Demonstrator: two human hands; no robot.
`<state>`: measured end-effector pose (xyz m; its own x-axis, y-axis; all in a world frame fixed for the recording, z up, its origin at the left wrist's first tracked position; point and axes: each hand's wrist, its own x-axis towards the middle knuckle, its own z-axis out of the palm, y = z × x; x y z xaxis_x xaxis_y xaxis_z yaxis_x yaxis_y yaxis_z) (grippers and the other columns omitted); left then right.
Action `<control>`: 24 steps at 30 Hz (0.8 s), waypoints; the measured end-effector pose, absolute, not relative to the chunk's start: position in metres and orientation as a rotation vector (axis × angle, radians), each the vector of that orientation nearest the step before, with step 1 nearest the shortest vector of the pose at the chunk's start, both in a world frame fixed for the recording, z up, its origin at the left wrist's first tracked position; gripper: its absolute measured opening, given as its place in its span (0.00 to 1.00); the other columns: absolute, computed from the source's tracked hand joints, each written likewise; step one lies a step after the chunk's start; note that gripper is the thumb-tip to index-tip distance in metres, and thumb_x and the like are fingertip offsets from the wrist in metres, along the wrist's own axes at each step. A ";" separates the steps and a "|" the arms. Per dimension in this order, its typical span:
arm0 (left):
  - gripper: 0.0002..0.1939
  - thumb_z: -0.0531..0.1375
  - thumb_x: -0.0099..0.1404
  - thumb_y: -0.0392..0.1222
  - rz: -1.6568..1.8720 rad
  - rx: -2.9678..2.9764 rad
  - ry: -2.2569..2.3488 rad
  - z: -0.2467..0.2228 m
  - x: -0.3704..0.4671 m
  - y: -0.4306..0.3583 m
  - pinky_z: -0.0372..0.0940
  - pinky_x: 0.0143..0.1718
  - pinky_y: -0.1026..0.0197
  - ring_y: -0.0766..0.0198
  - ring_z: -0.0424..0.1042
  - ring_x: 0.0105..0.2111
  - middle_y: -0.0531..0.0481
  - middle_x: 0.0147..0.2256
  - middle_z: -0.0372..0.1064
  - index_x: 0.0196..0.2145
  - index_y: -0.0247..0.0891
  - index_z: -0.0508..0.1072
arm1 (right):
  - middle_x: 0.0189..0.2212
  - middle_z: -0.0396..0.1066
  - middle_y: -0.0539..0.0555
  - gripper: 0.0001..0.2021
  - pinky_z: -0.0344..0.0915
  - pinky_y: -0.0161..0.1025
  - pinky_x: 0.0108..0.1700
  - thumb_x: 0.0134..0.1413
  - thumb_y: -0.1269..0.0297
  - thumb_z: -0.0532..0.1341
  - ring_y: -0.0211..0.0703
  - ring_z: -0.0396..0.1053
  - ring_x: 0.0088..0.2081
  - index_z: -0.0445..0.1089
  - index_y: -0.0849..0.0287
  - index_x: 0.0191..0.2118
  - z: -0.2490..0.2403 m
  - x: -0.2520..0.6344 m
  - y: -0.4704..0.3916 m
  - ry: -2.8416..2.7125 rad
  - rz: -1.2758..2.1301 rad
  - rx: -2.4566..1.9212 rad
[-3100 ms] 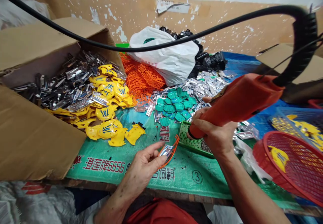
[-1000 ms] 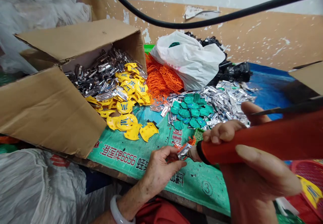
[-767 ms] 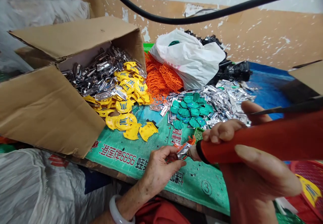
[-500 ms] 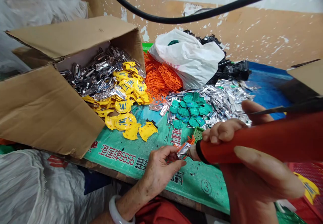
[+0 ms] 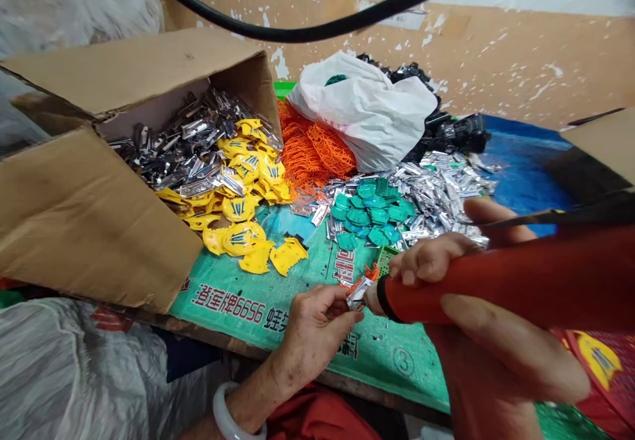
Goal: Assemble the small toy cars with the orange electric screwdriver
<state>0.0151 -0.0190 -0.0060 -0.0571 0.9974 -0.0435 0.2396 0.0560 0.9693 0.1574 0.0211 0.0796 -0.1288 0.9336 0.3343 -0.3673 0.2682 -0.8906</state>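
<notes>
While the left hand (image 5: 317,331) is pinching a small silver-and-orange piece (image 5: 358,291) just above the green mat (image 5: 278,294), the right hand (image 5: 476,334) is gripping an orange power driver (image 5: 510,281) whose tip is pressing so near those fingers that it is risking slipping onto them.

Even, diffuse light falls across the table (image 5: 238,294), bright and without hard shadows; only soft shade sits inside the cardboard box (image 5: 149,106). Small glints flash off the silver metal pieces (image 5: 436,185). Wide-angle distortion bows the black cable (image 5: 307,30) and stretches the frame's edges, where the orange tool (image 5: 520,281) looms large and slightly soft.
</notes>
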 end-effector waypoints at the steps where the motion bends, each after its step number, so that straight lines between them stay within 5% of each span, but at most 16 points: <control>1: 0.08 0.64 0.55 0.36 1.084 1.342 1.459 -0.006 0.015 -0.019 0.62 0.29 0.64 0.65 0.68 0.26 0.50 0.25 0.72 0.34 0.32 0.79 | 0.28 0.68 0.47 0.26 0.68 0.43 0.38 0.47 0.64 0.68 0.40 0.67 0.30 0.64 0.45 0.53 0.080 0.156 0.021 -1.215 1.259 -0.626; 13: 0.06 0.61 0.52 0.35 1.138 1.333 1.482 -0.004 0.018 -0.017 0.58 0.25 0.66 0.68 0.63 0.22 0.53 0.20 0.67 0.28 0.33 0.77 | 0.26 0.67 0.47 0.23 0.67 0.46 0.36 0.45 0.59 0.69 0.43 0.66 0.29 0.66 0.42 0.49 0.085 0.148 0.013 -1.298 1.142 -0.698; 24: 0.05 0.63 0.53 0.37 1.027 1.236 1.506 0.001 0.012 -0.016 0.57 0.24 0.66 0.69 0.61 0.22 0.54 0.21 0.65 0.28 0.32 0.77 | 0.27 0.67 0.46 0.24 0.68 0.42 0.36 0.46 0.73 0.62 0.38 0.66 0.29 0.65 0.46 0.50 0.082 0.148 0.016 -1.195 1.190 -0.631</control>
<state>0.0125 -0.0156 0.0010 -0.0898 0.9867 -0.1358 0.2338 0.1534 0.9601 0.1476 0.0161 0.0821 -0.0769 0.9292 0.3616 -0.3582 0.3127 -0.8797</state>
